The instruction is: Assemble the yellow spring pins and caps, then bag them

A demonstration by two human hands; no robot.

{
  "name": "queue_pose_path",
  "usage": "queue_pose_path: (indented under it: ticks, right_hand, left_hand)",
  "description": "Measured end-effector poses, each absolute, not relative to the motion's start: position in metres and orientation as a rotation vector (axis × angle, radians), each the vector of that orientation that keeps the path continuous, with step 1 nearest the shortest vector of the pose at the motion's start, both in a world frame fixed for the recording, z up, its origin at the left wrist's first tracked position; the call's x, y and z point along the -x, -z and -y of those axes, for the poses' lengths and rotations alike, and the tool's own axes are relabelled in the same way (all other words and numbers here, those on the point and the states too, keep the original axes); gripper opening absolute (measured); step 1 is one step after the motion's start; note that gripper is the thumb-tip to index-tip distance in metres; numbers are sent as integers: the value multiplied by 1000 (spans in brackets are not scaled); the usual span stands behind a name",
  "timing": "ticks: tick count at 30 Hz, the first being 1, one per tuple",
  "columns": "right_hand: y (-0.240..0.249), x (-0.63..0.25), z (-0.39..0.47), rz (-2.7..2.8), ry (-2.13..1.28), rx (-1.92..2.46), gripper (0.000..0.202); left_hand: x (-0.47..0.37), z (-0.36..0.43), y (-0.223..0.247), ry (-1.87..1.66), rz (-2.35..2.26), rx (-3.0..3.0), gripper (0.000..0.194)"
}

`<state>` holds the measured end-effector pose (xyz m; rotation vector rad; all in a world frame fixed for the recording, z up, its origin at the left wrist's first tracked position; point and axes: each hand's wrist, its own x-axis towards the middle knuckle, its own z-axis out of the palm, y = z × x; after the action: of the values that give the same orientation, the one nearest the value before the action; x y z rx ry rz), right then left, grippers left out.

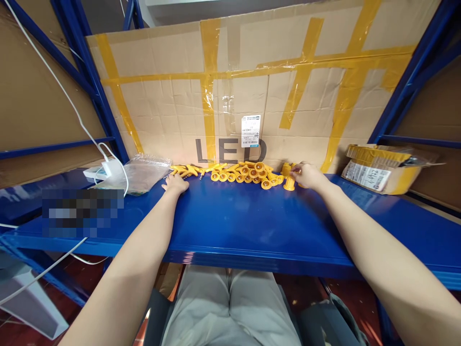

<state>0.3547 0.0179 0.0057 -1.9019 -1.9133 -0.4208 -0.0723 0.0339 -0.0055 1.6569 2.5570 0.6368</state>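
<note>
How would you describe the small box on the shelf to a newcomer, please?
Follow the blue shelf right, past the right hand. The small box there has a yellow-taped rim. Unlike the tall cardboard panel marked LED, its white label bears handwriting.

Dark letters "LED" (230,151) that stood on the cardboard panel (162,115), shipping label (251,130) whose print was too small, carton label (366,176) that was unclear

Both bare arms reach forward, spread apart. The left hand (175,184) lies low, palm down, fingers loosely spread; the right hand (304,175) bends inward at the wrist, its fingers curled and pointing left.
</note>
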Motion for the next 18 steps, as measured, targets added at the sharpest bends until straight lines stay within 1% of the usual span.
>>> queue_pose_path:
  ticks: [4, 8, 11, 18]
  right_hand:
    - [-4, -355, -20, 1947, 273, 1908, 24]
    - [-6, -354, -19, 1955, 184, 1927, 24]
    - [-8, -352, -18, 1967, 121, 1921, 25]
    - [-13, -345, -11, 2002, 96, 1903, 26]
  left_hand:
    - [76, -37, 8, -562, -2511, -1675, 51]
    - [74, -38, 8, -606, -2554, -1685, 51]
    - [73, -37, 8, -648, -2540, -1703, 47]
    - [71, -33, 4, -690, -2581, -1664, 34]
